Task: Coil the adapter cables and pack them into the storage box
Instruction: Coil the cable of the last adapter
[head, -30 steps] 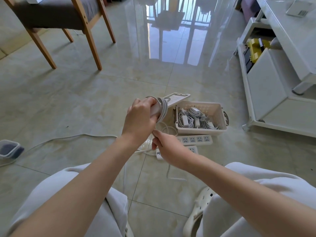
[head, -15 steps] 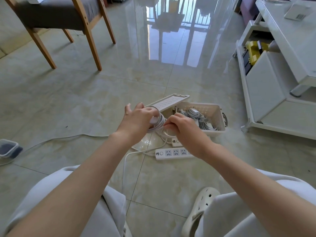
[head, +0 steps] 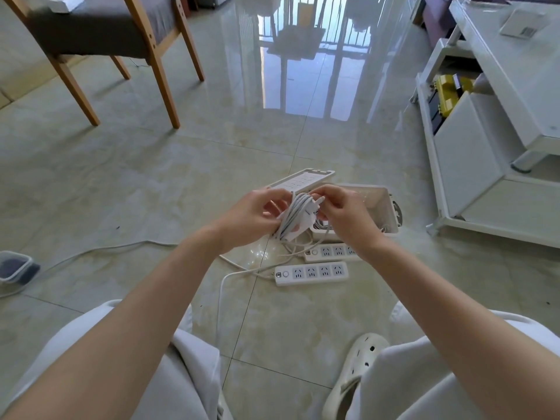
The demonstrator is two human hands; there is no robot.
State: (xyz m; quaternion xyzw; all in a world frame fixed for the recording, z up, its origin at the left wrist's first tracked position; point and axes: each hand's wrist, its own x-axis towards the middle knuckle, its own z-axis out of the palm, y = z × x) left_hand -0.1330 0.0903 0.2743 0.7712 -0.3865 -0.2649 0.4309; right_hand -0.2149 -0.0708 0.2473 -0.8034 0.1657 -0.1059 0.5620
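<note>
A white power strip wrapped in its own coiled cable (head: 295, 218) is held up in front of me, above the floor. My left hand (head: 253, 216) grips the wound bundle from the left. My right hand (head: 342, 215) pinches the white plug at the top of the coil. Behind my right hand stands the white storage box (head: 385, 204), its contents mostly hidden by that hand. The box's lid (head: 300, 180) lies just beyond it.
Two white power strips (head: 312, 272) (head: 331, 251) lie on the tile floor below my hands, with a loose cable (head: 121, 247) trailing left to a small lidded container (head: 15, 266). A wooden chair (head: 121, 40) stands far left, a white TV cabinet (head: 485, 131) on the right.
My right hand rose from below the bundle up to the top of the coil and now pinches the plug. The left hand kept hold and turned the bundle more upright.
</note>
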